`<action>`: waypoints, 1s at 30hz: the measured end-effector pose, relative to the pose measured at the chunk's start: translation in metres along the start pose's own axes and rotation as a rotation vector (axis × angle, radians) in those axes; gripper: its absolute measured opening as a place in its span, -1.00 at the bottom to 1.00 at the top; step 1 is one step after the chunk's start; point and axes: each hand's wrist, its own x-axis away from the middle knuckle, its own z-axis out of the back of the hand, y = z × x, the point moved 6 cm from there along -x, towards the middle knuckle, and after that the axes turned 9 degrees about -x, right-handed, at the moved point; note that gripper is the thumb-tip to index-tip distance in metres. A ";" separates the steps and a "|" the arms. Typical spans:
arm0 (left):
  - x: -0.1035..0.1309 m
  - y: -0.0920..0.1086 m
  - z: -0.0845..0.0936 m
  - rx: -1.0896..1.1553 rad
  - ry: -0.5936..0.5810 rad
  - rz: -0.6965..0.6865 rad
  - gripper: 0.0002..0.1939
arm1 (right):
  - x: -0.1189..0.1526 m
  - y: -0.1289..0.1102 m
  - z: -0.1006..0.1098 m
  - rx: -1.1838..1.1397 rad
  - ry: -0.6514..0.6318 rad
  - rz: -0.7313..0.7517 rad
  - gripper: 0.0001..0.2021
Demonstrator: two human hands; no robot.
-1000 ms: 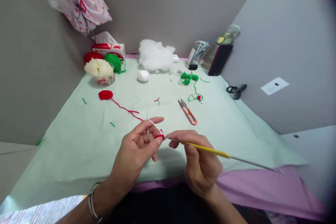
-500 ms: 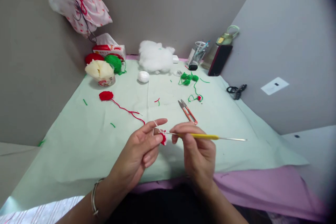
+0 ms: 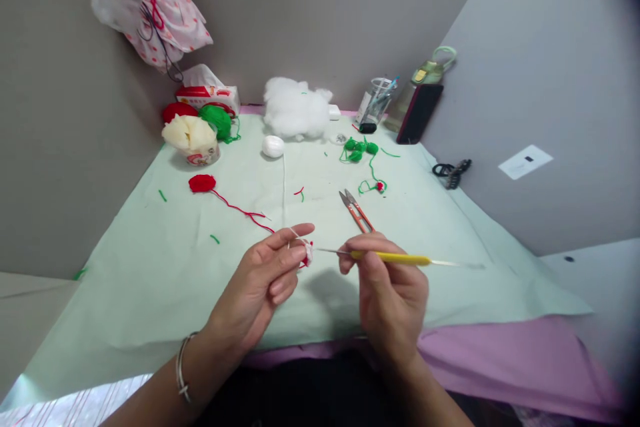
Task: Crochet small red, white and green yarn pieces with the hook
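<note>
In the head view, my left hand (image 3: 265, 280) pinches the small red-and-white crochet piece (image 3: 309, 254) above the pale green cloth (image 3: 165, 280), white yarn (image 3: 285, 190) over my index finger, while my right hand (image 3: 387, 280) grips the yellow-handled hook (image 3: 400, 258), its tip near the piece.

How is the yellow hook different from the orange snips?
The hook is held up in the right hand, while the snips lie on the cloth, partly hidden behind that hand.
The hook is one long, straight stick, but the snips have two arms spread apart.
The hook is yellow in the middle; the snips' arms are orange.
Both have silvery-grey parts.
</note>
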 end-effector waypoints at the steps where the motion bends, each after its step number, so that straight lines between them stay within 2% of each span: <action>1: 0.000 0.000 -0.001 -0.037 0.000 -0.026 -0.72 | -0.002 0.001 -0.003 -0.031 -0.013 -0.033 -0.77; 6: 0.001 -0.001 -0.004 -0.102 0.004 -0.086 -0.81 | -0.005 -0.006 -0.017 0.112 -0.167 0.050 -0.77; 8: 0.000 -0.001 -0.001 -0.087 0.020 -0.067 -0.76 | -0.007 -0.004 -0.018 0.080 -0.217 -0.017 -0.69; 11: -0.004 0.002 0.005 -0.124 0.023 -0.088 -0.73 | -0.009 0.004 -0.022 -0.013 -0.354 -0.229 -0.49; 12: -0.005 0.003 0.007 -0.147 0.026 -0.125 -0.73 | -0.008 0.005 -0.024 -0.001 -0.411 -0.267 -0.49; 14: -0.007 0.005 0.010 -0.194 0.042 -0.212 -0.76 | -0.010 0.004 -0.027 0.104 -0.474 -0.216 -0.58; 18: -0.009 0.004 0.014 -0.312 0.073 -0.309 -0.86 | -0.012 0.002 -0.026 0.290 -0.410 -0.028 -0.76; 23: -0.010 0.005 0.019 -0.360 0.138 -0.319 -0.89 | -0.014 -0.002 -0.023 0.303 -0.332 0.053 -0.87; 27: -0.008 0.009 0.019 -0.355 0.205 -0.354 -0.89 | -0.017 0.004 -0.025 0.191 -0.373 -0.183 -0.86; 30: -0.005 0.011 0.014 -0.408 0.231 -0.411 -0.89 | -0.020 0.009 -0.028 0.093 -0.347 -0.324 -0.75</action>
